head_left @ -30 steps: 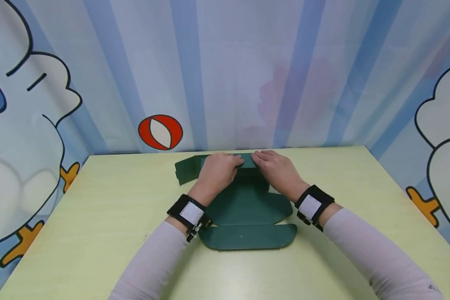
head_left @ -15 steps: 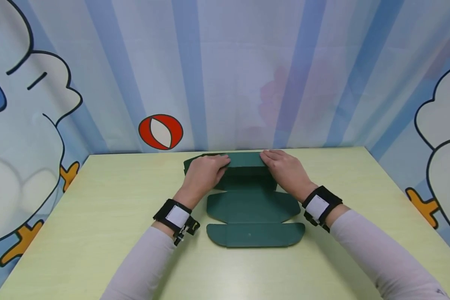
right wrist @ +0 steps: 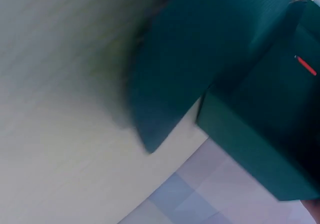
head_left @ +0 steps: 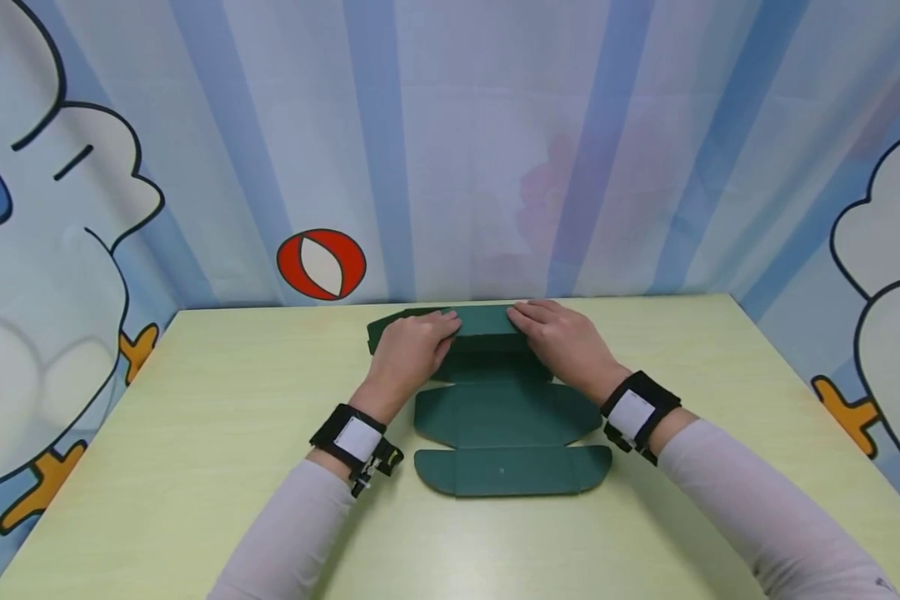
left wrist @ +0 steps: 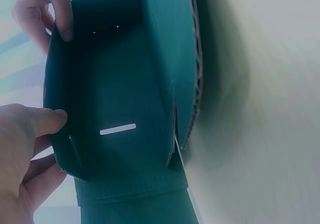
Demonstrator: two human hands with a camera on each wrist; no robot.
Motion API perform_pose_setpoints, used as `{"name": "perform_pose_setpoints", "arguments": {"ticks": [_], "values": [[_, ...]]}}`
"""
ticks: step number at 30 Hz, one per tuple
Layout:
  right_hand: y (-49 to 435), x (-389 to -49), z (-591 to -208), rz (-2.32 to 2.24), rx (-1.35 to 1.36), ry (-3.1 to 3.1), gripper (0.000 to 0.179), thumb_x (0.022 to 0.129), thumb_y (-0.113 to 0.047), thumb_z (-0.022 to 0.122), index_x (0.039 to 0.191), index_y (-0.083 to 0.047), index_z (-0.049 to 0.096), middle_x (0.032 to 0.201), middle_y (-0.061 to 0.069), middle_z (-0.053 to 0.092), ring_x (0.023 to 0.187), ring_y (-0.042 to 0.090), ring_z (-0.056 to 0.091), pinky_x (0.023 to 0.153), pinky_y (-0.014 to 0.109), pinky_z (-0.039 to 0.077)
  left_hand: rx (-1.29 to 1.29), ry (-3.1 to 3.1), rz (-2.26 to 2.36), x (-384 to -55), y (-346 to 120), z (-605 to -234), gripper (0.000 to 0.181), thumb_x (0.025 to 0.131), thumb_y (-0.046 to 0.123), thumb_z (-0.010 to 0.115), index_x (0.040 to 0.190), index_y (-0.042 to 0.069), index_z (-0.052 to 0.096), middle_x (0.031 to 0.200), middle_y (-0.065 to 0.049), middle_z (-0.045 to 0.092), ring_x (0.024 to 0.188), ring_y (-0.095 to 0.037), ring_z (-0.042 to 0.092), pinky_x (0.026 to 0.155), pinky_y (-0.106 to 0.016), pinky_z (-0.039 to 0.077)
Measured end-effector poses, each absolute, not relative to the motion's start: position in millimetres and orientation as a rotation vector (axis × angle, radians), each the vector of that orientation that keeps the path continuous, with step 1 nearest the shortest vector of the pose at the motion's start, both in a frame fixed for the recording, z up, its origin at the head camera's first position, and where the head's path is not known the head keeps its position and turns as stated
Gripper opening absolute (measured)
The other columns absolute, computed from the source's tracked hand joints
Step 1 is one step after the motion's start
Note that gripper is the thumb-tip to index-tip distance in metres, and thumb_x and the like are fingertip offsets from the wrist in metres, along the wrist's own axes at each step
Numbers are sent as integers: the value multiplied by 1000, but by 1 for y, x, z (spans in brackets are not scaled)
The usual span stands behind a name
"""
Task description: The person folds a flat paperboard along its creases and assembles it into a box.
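Observation:
A partly folded green cardboard box (head_left: 495, 412) lies at the back middle of the table, its lid panel and front flap (head_left: 510, 471) spread flat toward me. My left hand (head_left: 408, 354) grips the raised far wall (head_left: 487, 321) near its left part. In the left wrist view, the thumb of that hand (left wrist: 25, 144) lies on the inner side and the fingers are behind. My right hand (head_left: 570, 350) pinches the same wall farther right. Only a bit of it shows at the right wrist view's corner. Left of my left hand, a side panel (head_left: 382, 329) sticks out.
The pale yellow table (head_left: 217, 433) ends just behind the box, at a striped blue curtain (head_left: 480, 150). A slot (left wrist: 117, 129) and small holes pierce the box. Cartoon figures and a red-and-white ball (head_left: 321, 264) are printed on the backdrop.
The box has shifted a little right and its left side panel has turned inward. My left hand moved left along the far wall. The right hand moved right, then slightly back left.

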State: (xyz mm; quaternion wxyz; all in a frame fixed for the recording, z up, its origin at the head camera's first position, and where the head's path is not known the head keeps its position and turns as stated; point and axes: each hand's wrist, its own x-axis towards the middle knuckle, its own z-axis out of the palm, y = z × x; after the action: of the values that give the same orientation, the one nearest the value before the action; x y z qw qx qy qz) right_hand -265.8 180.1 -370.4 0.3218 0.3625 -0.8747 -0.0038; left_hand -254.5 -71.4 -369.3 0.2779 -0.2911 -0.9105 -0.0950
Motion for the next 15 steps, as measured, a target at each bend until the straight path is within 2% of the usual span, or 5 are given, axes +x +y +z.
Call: {"name": "perform_pose_setpoints", "arguments": {"ticks": [9, 15], "values": [[161, -268, -370, 13, 1014, -2298, 38, 87, -7, 73, 125, -8, 69, 123, 10, 71, 116, 25, 67, 95, 39, 56, -775, -2460, -272, -253, -71, -369, 29, 93, 17, 69, 121, 14, 73, 122, -2, 72, 108, -19, 71, 85, -35, 59], [160, -271, -373, 61, 1013, -2295, 39, 85, -5, 75, 124, -8, 70, 123, 11, 71, 115, 25, 68, 94, 40, 57, -775, -2479, -363, -253, -73, -371, 32, 92, 16, 70, 123, 10, 71, 125, -5, 71, 110, -22, 71, 91, -37, 58]]}}
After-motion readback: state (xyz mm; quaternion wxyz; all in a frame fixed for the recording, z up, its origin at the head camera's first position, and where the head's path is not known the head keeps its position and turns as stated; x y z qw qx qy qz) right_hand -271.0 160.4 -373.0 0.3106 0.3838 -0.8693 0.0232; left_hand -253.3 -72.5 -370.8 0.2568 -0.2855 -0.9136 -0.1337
